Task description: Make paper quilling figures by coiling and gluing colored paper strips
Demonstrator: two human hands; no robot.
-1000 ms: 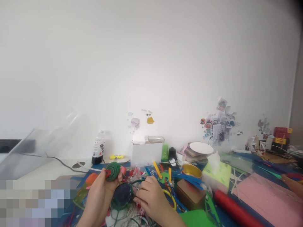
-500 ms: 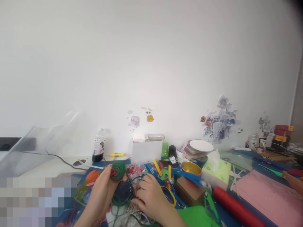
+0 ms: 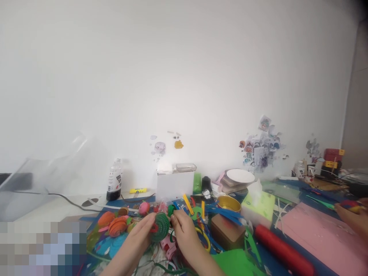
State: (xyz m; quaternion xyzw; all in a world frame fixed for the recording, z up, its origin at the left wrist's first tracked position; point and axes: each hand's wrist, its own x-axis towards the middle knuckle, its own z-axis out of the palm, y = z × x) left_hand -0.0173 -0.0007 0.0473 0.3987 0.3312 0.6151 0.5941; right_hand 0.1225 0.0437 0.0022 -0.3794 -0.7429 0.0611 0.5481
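My left hand (image 3: 143,229) is closed around the edge of a green coiled round piece (image 3: 161,227), which looks like wound cord or braid. A bit of red shows at its left side, by my fingers. My right hand (image 3: 184,229) is close on the other side, its thumb and fingers pinched on green cord (image 3: 171,209) by the coil's upper right edge. The fingertips partly hide that cord. Below the hands, loose green cord (image 3: 169,270) trails over the clutter, and a pink object (image 3: 169,246) shows between my wrists.
Orange coiled pieces (image 3: 117,226) and a blue one (image 3: 110,245) lie to the left. A brown box (image 3: 228,231), yellow tape roll (image 3: 207,239), tissue pack (image 3: 258,209) and red roll (image 3: 283,249) are to the right. A bottle (image 3: 114,181) stands behind. Another person's hand (image 3: 352,218) is at far right.
The green coil has moved right and down, and my right hand has come up to its edge. Orange and pink pieces at left now show more; the dark round thing between my hands no longer shows.
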